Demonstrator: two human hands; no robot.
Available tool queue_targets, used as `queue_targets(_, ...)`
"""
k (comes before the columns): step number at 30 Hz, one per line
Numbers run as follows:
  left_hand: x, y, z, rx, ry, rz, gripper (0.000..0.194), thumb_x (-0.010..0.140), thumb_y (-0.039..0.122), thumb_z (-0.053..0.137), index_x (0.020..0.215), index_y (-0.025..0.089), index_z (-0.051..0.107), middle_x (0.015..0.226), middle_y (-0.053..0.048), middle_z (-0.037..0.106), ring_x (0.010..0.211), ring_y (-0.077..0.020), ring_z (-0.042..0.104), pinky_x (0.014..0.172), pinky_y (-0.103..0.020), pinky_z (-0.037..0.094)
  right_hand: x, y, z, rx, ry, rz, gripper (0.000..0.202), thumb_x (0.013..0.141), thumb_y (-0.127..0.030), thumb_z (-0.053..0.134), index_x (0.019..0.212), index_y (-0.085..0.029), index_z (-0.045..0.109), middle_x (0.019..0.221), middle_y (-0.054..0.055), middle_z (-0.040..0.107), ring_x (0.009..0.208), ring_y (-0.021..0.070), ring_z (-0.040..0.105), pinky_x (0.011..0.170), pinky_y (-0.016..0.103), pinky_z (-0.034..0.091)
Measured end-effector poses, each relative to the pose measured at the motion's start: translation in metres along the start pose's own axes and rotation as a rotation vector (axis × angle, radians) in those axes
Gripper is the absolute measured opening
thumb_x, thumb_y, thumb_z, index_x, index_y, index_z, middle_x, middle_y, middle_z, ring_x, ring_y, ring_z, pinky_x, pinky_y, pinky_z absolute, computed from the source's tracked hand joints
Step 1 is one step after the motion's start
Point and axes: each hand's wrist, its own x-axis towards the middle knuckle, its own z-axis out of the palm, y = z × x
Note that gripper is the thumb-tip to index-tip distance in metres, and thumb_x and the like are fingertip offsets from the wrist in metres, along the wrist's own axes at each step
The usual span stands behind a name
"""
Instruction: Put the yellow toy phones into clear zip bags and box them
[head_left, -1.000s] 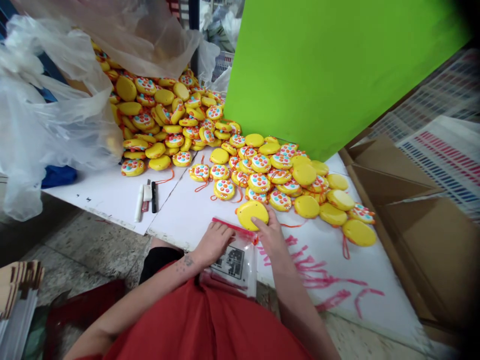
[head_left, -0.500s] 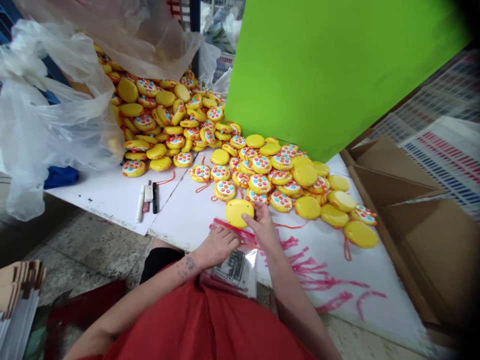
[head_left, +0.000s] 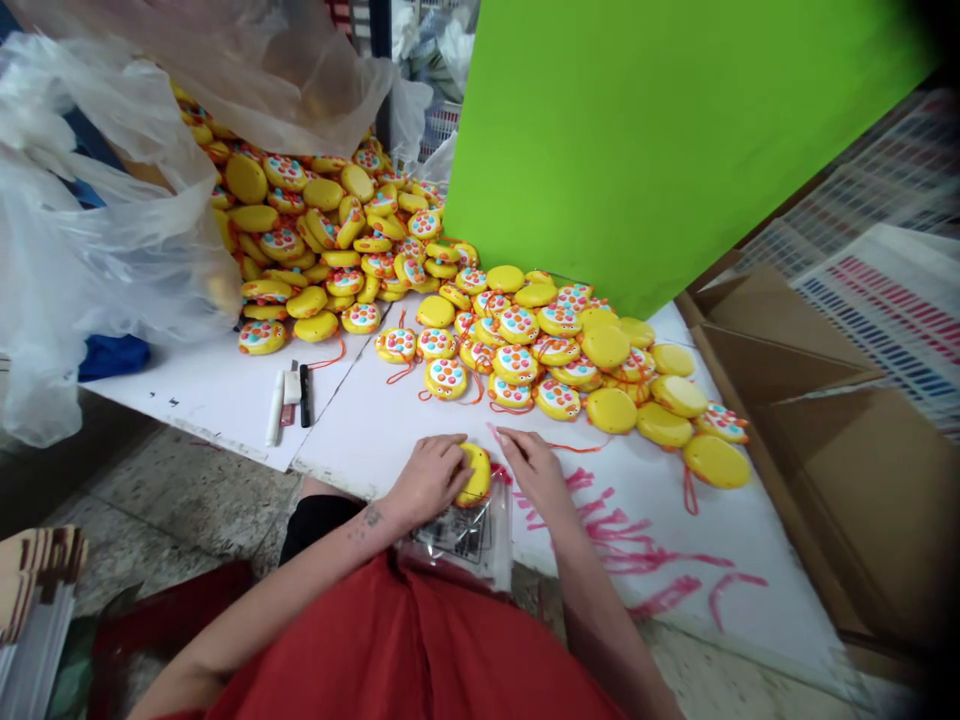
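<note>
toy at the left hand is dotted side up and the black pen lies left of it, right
Not quite: in the head view, the toy at the left hand has its plain yellow side up, and the black pen lies left of it.

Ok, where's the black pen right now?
In the head view, the black pen lies on the table, left of both hands, just right of a small white block.
</note>
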Motion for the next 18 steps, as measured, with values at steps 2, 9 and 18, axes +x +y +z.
queue_targets(2,0.002,-0.002,-0.003,-0.06,-0.034,-0.045,0.015,0.089,0.03,0.048,0.085,0.018,0.055,0.124,-0.011,0.055,0.114,-0.0225,0.049,0.094,-0.039,0.039,-0.005,0.0,-0.007,-0.051,-0.008,0.097,0.041,0.087,-0.047,0.041,0.107,-0.021,0.065,0.086,0.008,0.067,0.08,0.0227,0.061,0.075,0.037,0.047)
queue_targets(9,0.009,0.001,-0.017,-0.16,-0.125,-0.071,0.007,0.083,0.024,0.056,0.08,0.018,0.055,0.113,-0.008,0.06,0.103,-0.0218,0.054,0.088,-0.035,0.04,-0.023,-0.01,0.013,0.063,-0.087,0.145,0.043,0.082,-0.036,0.047,0.122,-0.022,0.056,0.07,0.001,0.063,0.062,0.0179,0.056,0.059,0.03,0.044)
queue_targets(18,0.001,0.005,-0.027,-0.296,0.161,-0.14,0.022,0.082,0.032,0.06,0.098,0.018,0.055,0.107,-0.009,0.058,0.107,-0.0236,0.049,0.094,-0.04,0.036,-0.027,-0.037,0.025,0.473,0.212,0.155,0.044,0.084,-0.041,0.051,0.123,-0.019,0.048,0.075,0.002,0.061,0.067,0.0168,0.06,0.064,0.03,0.051)
